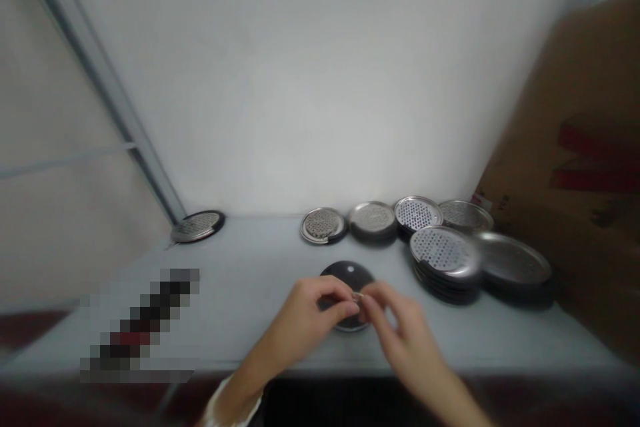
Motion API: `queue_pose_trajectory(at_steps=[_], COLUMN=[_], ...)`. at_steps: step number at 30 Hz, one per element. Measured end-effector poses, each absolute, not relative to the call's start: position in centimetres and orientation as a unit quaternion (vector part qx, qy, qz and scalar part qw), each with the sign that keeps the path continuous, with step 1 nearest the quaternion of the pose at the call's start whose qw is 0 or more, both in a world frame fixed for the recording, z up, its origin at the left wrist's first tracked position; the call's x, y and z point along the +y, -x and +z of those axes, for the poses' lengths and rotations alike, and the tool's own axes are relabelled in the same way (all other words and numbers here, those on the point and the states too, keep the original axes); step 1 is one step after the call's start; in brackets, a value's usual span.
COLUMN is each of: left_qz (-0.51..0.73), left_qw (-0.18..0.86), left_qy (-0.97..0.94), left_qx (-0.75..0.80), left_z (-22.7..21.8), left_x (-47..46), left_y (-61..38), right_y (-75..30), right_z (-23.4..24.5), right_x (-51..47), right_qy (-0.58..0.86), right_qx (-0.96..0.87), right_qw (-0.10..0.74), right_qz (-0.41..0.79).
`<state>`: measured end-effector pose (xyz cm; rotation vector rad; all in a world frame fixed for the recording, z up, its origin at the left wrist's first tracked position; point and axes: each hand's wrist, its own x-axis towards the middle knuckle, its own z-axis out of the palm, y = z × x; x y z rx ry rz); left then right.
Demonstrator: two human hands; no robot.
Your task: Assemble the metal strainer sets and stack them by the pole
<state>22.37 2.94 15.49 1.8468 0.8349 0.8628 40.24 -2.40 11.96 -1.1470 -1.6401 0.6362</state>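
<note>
One table (240, 260), perforated metal discs (443, 251) piled toward 1 o'clock. Dark lid (347, 273) at 12, just past my hands. Left hand (300, 323) and right hand (405, 340) both pinching, fingertips closed on a small wire ring (357, 296) above the lid.

I seem to be at a small workshop or packing bench rather than in a home: a plain pale bench top (240, 307) runs up against white panel walls (310, 80) joined by metal framing strips (103, 97). Stacks of identical-looking round perforated metal lids (443, 250) stand along the bench like production stock, and a large cardboard box (565, 147) with red print stands at the bench's right end, close on my right.
</note>
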Motion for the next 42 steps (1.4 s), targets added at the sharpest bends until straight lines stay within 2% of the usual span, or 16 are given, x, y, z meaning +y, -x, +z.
queue_pose_trajectory(at_steps=[4, 8, 17, 22, 25, 32, 38, 42], left_qz=[0.354, 0.366, 0.367, 0.353, 0.346, 0.31, 0.314, 0.31], left_qw=[0.461, 0.453, 0.451, 0.426, 0.445, 0.505, 0.439, 0.422], left_qy=[-0.742, -0.738, -0.733, -0.744, -0.748, -0.739, -0.761, -0.776], left_qx=[0.334, 0.342, 0.352, 0.376, 0.35, 0.321, 0.359, 0.352], left_z=[15.4, 15.2, 15.1, 15.0, 15.3, 15.8, 15.4, 15.5], left_x=[3.0, 3.0, 3.2, 3.2, 3.2, 3.2, 3.2, 3.1], left_y=[-22.3, -22.4, -22.3, -22.2, -22.1, -21.8, -22.3, -22.1], right_y=[-40.3, -40.3, -40.4, -40.5, -40.6, -40.8, -40.8, -40.8], right_z=[12.1, 12.0, 12.3, 12.2, 12.5, 14.2, 12.3, 11.9], right_x=[-2.5, -2.5, -2.5, -2.7, -3.0, -3.0, -2.5, -2.5], right_qy=[0.47, 0.484, 0.482, 0.495, 0.498, 0.476, 0.507, 0.509], right_qx=[-0.672, -0.673, -0.68, -0.701, -0.72, -0.689, -0.736, -0.746], right_qw=[0.49, 0.498, 0.478, 0.435, 0.401, 0.407, 0.405, 0.397], right_qz=[0.295, 0.254, 0.277, 0.275, 0.27, 0.365, 0.193, 0.164])
